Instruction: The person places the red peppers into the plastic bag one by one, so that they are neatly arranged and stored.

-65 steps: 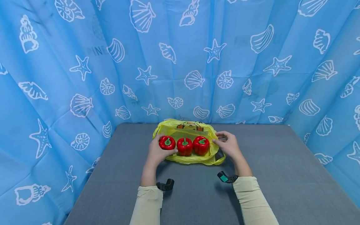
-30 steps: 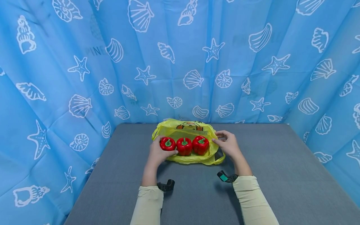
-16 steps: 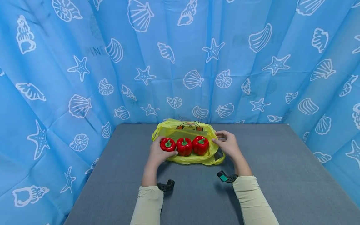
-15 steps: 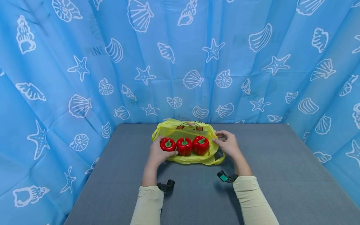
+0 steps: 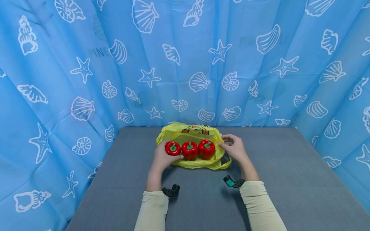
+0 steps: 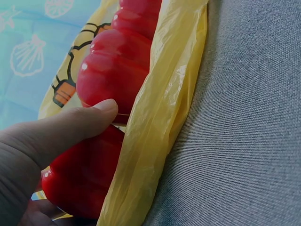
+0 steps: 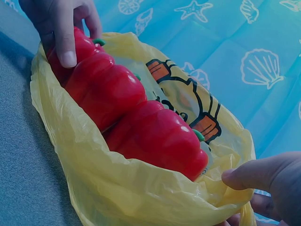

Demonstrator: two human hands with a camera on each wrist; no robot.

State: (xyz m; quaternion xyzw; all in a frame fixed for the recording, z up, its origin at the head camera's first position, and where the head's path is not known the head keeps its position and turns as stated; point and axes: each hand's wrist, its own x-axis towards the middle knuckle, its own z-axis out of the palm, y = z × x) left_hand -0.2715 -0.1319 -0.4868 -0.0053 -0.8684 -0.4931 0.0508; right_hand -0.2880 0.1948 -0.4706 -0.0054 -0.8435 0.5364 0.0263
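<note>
Three glossy red bell peppers with green stems sit side by side in the mouth of a yellow plastic bag (image 5: 189, 164). My left hand (image 5: 162, 158) grips the left bell pepper (image 5: 172, 149), thumb across its near side and fingers behind. In the left wrist view, that thumb's tip reaches the middle bell pepper (image 6: 113, 77). The right bell pepper (image 7: 157, 141) lies nearest my right hand (image 5: 235, 150). Between thumb and fingers, this hand pinches the bag's right edge; its fingers are partly hidden behind the plastic in the right wrist view.
The bag lies on a grey cloth-covered table (image 5: 199, 205), near its back edge. Behind and at both sides hangs a blue curtain (image 5: 179, 57) with white seashell prints. A black strap mount (image 5: 171, 190) sits at the left wrist, and another black mount (image 5: 233, 182) at the right.
The left bell pepper has shifted slightly down and toward the middle one, held by my left hand. My right hand and the bag look almost unchanged.
</note>
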